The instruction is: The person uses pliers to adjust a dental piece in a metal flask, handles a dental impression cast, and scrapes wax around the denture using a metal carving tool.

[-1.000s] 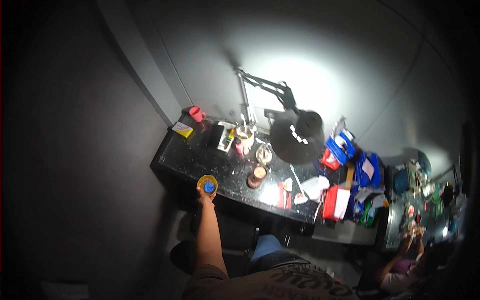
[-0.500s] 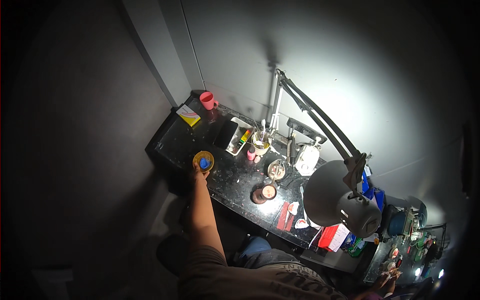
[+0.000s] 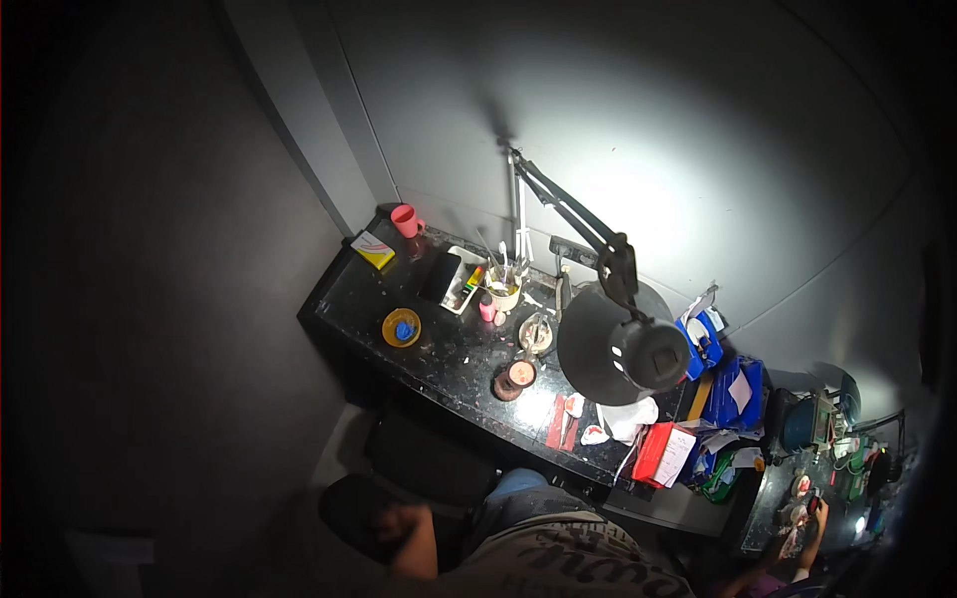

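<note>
1. Pulled back from the yellow dish (image 3: 401,327), my left hand (image 3: 407,528) now hangs low beside my lap, well apart from it.
2. That dish, with its blue piece inside, sits on the black surface (image 3: 344,299) near its left end.
3. My left grip looks loosely curled and holds nothing; my right hand is out of sight.
4. Beyond the dish stand a pink cup (image 3: 404,220) and a yellow box (image 3: 373,249); a black lamp (image 3: 620,344) hangs over the right.
</note>
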{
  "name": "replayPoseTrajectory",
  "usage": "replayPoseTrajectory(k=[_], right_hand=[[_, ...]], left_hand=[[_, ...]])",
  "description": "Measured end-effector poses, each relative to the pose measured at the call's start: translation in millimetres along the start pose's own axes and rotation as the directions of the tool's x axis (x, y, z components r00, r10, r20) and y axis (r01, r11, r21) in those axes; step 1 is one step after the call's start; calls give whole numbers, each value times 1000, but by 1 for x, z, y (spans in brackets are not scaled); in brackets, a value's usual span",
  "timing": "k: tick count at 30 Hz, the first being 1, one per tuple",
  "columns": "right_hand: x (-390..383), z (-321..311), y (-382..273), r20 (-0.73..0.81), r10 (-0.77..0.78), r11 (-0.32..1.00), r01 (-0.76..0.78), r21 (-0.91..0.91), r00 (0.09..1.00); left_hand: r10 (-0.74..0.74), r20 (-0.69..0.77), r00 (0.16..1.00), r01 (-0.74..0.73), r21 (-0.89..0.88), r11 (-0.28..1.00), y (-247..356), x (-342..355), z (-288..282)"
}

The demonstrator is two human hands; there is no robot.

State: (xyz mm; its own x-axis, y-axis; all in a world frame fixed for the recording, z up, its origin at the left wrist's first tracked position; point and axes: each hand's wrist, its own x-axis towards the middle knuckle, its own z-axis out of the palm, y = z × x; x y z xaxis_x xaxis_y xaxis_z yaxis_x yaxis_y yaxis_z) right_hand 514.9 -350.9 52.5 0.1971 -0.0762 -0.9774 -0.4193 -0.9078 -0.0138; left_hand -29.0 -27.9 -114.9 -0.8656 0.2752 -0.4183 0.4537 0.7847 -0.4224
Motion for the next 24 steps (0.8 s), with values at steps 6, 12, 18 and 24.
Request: replayPoseTrajectory(k=[6, 12, 18, 24], right_hand=[[40, 15, 19, 115, -13, 993, 26, -116, 993], [86, 22, 38, 230, 4, 958, 62, -280, 973], [113, -7, 30, 369, -87, 895, 235, -379, 925], [58, 62, -1, 533, -521, 774, 632, -34, 667]], left_hand=[[-117, 172, 978, 207, -868, 451, -175, 47, 136], [128, 231, 965, 181, -932, 315, -181, 61, 146], [400, 349, 848, -393, -94, 915, -197, 58, 148], [475, 364, 801, -426, -210, 880, -241, 73, 108]])
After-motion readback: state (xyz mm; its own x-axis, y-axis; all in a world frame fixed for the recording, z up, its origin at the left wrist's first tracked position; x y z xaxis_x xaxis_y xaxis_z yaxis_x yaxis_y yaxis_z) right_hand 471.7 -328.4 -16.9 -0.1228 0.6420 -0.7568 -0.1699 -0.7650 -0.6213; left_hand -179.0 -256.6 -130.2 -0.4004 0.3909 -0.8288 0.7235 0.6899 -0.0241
